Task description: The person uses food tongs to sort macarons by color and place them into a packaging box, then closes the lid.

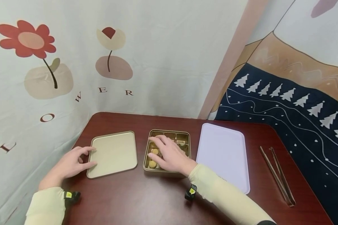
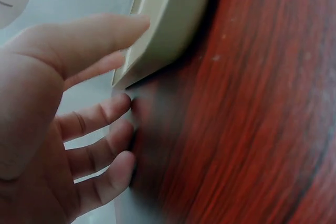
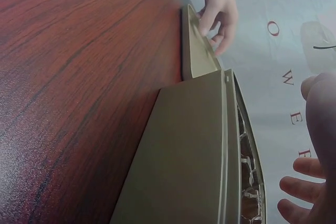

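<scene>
A shallow cream-coloured lid (image 1: pixel 115 153), apparently a tin's, lies on the table with its rim upward. My left hand (image 1: pixel 70 162) is at its left edge, thumb and index finger at the rim; in the left wrist view the other fingers hang loosely beside the lid (image 2: pixel 181 24). Right of it stands a gold tin (image 1: pixel 145 157) divided into compartments. Round cookies (image 1: pixel 152 164) and small wrapped pieces (image 1: pixel 181 142) lie inside. Above the tin hovers my right hand (image 1: pixel 171 156), fingers spread, holding nothing visible and hiding part of the contents.
To the tin's right lies a pale lavender tray (image 1: pixel 222 153). Metal tongs (image 1: pixel 281 181) rest near the table's right edge. A printed curtain (image 1: pixel 169 62) hangs right behind the dark red table (image 1: pixel 129 200).
</scene>
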A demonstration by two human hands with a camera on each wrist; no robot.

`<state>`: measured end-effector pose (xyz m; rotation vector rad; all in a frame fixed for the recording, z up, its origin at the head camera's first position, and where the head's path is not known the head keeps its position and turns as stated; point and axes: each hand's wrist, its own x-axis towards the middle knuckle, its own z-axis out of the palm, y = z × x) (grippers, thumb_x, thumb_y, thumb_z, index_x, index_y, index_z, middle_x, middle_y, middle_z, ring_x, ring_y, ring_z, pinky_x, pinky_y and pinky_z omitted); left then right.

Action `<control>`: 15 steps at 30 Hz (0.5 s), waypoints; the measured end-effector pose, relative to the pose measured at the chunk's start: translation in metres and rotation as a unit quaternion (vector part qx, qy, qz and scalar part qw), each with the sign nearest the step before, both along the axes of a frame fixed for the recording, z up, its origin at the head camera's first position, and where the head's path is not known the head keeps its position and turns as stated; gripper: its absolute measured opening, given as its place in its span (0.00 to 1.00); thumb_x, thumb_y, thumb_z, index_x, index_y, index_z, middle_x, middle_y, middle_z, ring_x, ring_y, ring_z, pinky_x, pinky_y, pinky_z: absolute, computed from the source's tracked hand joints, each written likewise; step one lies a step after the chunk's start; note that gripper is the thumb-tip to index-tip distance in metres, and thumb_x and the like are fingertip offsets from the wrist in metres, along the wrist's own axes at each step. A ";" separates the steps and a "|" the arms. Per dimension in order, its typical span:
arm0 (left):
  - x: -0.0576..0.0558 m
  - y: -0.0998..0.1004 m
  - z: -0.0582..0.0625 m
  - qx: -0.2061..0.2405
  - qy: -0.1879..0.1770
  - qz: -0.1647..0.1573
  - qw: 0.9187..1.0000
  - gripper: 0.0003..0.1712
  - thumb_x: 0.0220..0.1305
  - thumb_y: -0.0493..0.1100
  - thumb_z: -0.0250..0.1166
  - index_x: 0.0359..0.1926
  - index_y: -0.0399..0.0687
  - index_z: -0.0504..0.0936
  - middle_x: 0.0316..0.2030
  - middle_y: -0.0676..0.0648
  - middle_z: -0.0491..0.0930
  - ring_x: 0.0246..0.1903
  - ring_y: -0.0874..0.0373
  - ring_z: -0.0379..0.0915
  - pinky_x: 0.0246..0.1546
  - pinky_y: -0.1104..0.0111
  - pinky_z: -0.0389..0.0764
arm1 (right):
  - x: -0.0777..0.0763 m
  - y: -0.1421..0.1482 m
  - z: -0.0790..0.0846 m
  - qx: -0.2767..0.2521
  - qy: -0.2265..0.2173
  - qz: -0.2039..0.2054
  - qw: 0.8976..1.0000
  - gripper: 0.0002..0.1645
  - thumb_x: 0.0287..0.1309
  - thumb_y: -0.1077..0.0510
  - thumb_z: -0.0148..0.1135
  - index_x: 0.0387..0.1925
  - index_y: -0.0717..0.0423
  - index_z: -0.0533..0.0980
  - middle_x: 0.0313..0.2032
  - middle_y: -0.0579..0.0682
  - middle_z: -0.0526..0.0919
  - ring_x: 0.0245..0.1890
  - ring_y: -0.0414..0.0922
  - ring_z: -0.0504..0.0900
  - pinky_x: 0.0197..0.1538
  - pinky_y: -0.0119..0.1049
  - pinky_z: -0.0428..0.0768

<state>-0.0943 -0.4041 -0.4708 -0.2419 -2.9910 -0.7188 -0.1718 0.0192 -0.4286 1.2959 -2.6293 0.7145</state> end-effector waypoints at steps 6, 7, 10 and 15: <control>-0.002 0.002 -0.002 -0.034 0.019 -0.006 0.999 0.18 0.61 0.45 0.77 0.51 0.49 0.85 0.31 0.58 0.74 0.25 0.71 0.64 0.28 0.70 0.69 | 0.002 -0.001 0.001 0.000 0.004 0.003 1.000 0.35 0.76 0.38 0.55 0.76 0.46 0.65 0.66 0.52 0.74 0.63 0.49 0.77 0.66 0.49 0.79; -0.002 0.003 -0.002 -0.035 0.021 -0.006 0.999 0.16 0.62 0.44 0.76 0.50 0.49 0.85 0.30 0.60 0.73 0.24 0.72 0.63 0.27 0.70 0.68 | 0.002 -0.001 0.001 -0.001 0.003 0.005 1.000 0.35 0.76 0.39 0.56 0.76 0.47 0.66 0.66 0.52 0.74 0.62 0.49 0.77 0.66 0.49 0.79; -0.002 0.004 -0.003 -0.036 0.020 0.001 0.999 0.13 0.64 0.41 0.73 0.49 0.51 0.85 0.26 0.62 0.71 0.22 0.72 0.62 0.25 0.71 0.66 | 0.002 -0.001 0.000 -0.002 0.006 0.007 1.000 0.35 0.76 0.40 0.57 0.76 0.47 0.66 0.66 0.52 0.74 0.62 0.50 0.78 0.66 0.49 0.78; -0.002 0.007 -0.004 -0.034 0.008 0.018 0.999 0.09 0.66 0.38 0.68 0.47 0.50 0.85 0.26 0.61 0.71 0.22 0.70 0.62 0.25 0.70 0.65 | 0.003 -0.001 -0.001 0.003 0.015 0.009 1.000 0.35 0.76 0.40 0.57 0.75 0.48 0.66 0.65 0.51 0.75 0.63 0.47 0.77 0.69 0.46 0.76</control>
